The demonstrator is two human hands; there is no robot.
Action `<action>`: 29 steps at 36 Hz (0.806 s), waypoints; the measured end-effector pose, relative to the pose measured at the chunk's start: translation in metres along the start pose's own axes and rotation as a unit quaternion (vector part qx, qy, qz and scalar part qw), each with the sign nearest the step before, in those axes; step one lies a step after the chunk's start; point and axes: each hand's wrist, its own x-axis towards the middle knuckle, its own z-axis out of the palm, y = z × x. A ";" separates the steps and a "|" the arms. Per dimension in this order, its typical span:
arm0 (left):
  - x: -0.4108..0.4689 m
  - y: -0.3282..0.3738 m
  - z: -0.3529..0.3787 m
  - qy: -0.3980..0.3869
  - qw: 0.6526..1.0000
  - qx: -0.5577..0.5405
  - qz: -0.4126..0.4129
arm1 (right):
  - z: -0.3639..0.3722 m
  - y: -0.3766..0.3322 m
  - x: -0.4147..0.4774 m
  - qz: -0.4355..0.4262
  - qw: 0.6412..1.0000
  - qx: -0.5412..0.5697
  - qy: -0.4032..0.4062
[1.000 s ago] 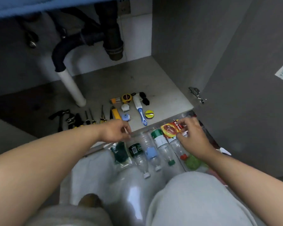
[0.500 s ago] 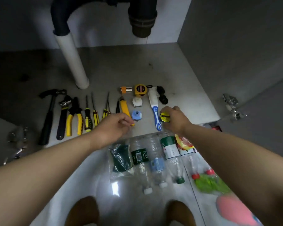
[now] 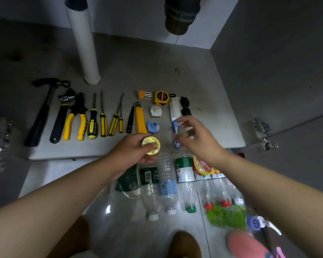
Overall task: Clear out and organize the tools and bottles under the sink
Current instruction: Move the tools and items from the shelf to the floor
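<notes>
I see the left hand [image 3: 136, 148] with fingers and thumb curled round a flat yellow disc [image 3: 151, 146], holding it over the front edge of the cabinet floor [image 3: 203, 75]. The right hand [image 3: 196, 139] has its fingers loosely spread and blurred above a blue-and-white handle [image 3: 175, 125]; I cannot tell whether they touch it. Tools lie in a neat row on the cabinet floor, with the hammer [image 3: 41, 116] leftmost. Clear plastic bottles [image 3: 167, 181] lie side by side on the tiles in front.

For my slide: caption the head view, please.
Left hand holds a yellow disc between a row of tools and a row of bottles.
</notes>
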 end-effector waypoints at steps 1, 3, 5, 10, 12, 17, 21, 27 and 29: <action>-0.002 -0.003 -0.007 -0.002 1.000 0.001 -0.005 | -0.007 0.005 0.014 0.002 0.996 -0.080 0.030; -0.006 -0.008 -0.019 -0.006 1.000 0.007 -0.019 | -0.019 0.015 0.042 0.026 0.980 -0.188 0.050; -0.011 -0.014 -0.032 -0.002 0.999 0.034 -0.031 | -0.024 0.022 0.066 0.058 0.970 -0.236 0.027; -0.029 -0.030 -0.066 0.014 0.997 -0.019 -0.069 | -0.015 0.030 0.101 0.092 0.943 -0.315 -0.056; -0.038 -0.036 -0.079 0.014 0.996 -0.047 -0.080 | -0.010 0.033 0.101 0.100 0.938 -0.329 -0.041; -0.053 -0.061 -0.106 0.055 0.990 -0.037 -0.125 | -0.011 0.046 0.079 0.099 0.950 -0.288 0.075; -0.051 -0.090 -0.124 0.167 0.971 0.019 -0.172 | -0.014 0.049 0.036 0.081 0.956 -0.250 0.129; -0.024 -0.118 -0.127 0.262 0.951 0.025 -0.164 | -0.018 0.060 -0.043 0.098 0.986 -0.096 0.095; -0.016 -0.124 -0.124 0.270 0.950 0.021 -0.155 | -0.015 0.065 -0.067 0.116 0.990 -0.029 0.079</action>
